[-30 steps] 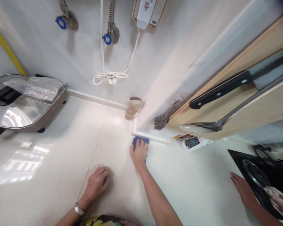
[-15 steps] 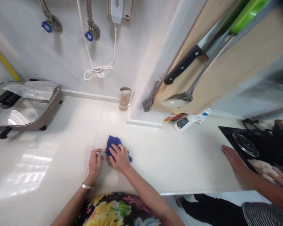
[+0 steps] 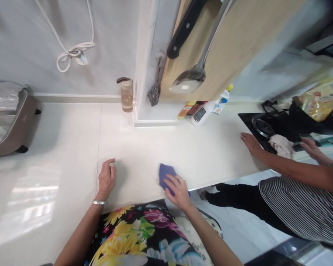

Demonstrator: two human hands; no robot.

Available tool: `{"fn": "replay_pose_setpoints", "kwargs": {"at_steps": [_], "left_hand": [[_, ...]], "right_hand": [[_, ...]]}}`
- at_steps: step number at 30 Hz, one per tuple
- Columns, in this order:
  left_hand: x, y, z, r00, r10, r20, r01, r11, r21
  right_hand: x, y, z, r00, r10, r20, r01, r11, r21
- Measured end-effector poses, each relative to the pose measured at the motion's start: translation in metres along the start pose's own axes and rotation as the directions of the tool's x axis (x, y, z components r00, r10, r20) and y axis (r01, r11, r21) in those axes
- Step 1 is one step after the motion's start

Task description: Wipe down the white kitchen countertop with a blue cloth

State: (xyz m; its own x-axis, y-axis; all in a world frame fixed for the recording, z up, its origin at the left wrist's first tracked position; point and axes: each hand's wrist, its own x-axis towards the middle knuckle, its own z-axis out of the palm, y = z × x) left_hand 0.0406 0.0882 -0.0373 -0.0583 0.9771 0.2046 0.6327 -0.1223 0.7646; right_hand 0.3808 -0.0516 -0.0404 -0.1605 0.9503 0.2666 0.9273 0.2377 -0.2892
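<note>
My right hand (image 3: 179, 192) is spread over a blue cloth (image 3: 166, 173) at the front edge of the white countertop (image 3: 138, 147). Part of the cloth is hidden under the fingers, and a corner shows beyond the edge. My left hand (image 3: 107, 177), with a silver bracelet (image 3: 100, 202) at the wrist, rests on the counter well to the left of the cloth. Its fingers are loosely curled in, and I see nothing in them.
A clear bottle (image 3: 127, 96) stands by the wall corner. Utensils hang from a wooden board (image 3: 238, 48) above white bottles (image 3: 201, 114). At left sits an electric pan (image 3: 22, 122). To the right, a co-worker (image 3: 302, 207) leans by the black stove (image 3: 255, 122), near a pale cloth (image 3: 282, 146).
My right hand has slid the blue cloth rightward and closer to the counter's front edge, away from my left hand. The view has swung right, showing more of the co-worker.
</note>
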Motion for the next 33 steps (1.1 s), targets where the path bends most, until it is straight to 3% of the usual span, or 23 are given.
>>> {"fn": "replay_pose_setpoints", "kwargs": {"at_steps": [5,9,11,13,16,19,22,25,27,29,33], "left_hand": [[0.0,0.0,0.001,0.999,-0.021,0.038,0.021,1.0,0.003],[0.0,0.0,0.001,0.998,-0.032,0.055,0.033,0.999,-0.012],[0.0,0.0,0.001,0.998,-0.032,0.056,0.034,0.999,-0.025],[0.0,-0.001,0.001,0.998,-0.035,0.06,0.037,0.999,-0.032],[0.0,0.0,0.001,0.997,-0.036,0.068,0.039,0.999,-0.037],[0.0,0.001,0.0,0.996,-0.031,0.08,0.035,0.998,-0.049],[-0.001,0.002,-0.002,0.995,-0.034,0.094,0.043,0.995,-0.091],[-0.002,0.005,-0.007,0.992,-0.058,0.116,0.083,0.97,-0.228],[0.0,0.005,-0.011,0.988,-0.085,0.132,0.129,0.916,-0.379],[0.005,0.002,-0.018,0.975,-0.152,0.16,0.215,0.815,-0.538],[0.019,-0.012,-0.041,0.899,-0.362,0.248,0.412,0.501,-0.761]], "right_hand": [[-0.022,0.075,-0.026,0.979,0.164,-0.121,-0.181,0.972,-0.15],[-0.019,0.088,-0.028,0.922,0.299,-0.248,-0.354,0.909,-0.22],[-0.018,0.075,-0.023,0.913,0.318,-0.256,-0.377,0.897,-0.23],[-0.018,0.052,-0.017,0.937,0.287,-0.201,-0.327,0.922,-0.207],[-0.017,0.011,-0.01,0.985,0.163,-0.064,-0.168,0.981,-0.095],[-0.003,-0.029,-0.003,0.999,-0.015,0.05,0.012,0.998,0.061],[0.028,-0.068,0.007,0.966,-0.209,0.154,0.175,0.962,0.209],[0.066,-0.107,0.024,0.881,-0.404,0.247,0.322,0.894,0.311],[0.089,-0.129,0.039,0.809,-0.529,0.256,0.435,0.832,0.344],[0.106,-0.147,0.053,0.768,-0.598,0.229,0.512,0.789,0.34],[0.132,-0.159,0.072,0.774,-0.612,0.159,0.551,0.776,0.307]]}}
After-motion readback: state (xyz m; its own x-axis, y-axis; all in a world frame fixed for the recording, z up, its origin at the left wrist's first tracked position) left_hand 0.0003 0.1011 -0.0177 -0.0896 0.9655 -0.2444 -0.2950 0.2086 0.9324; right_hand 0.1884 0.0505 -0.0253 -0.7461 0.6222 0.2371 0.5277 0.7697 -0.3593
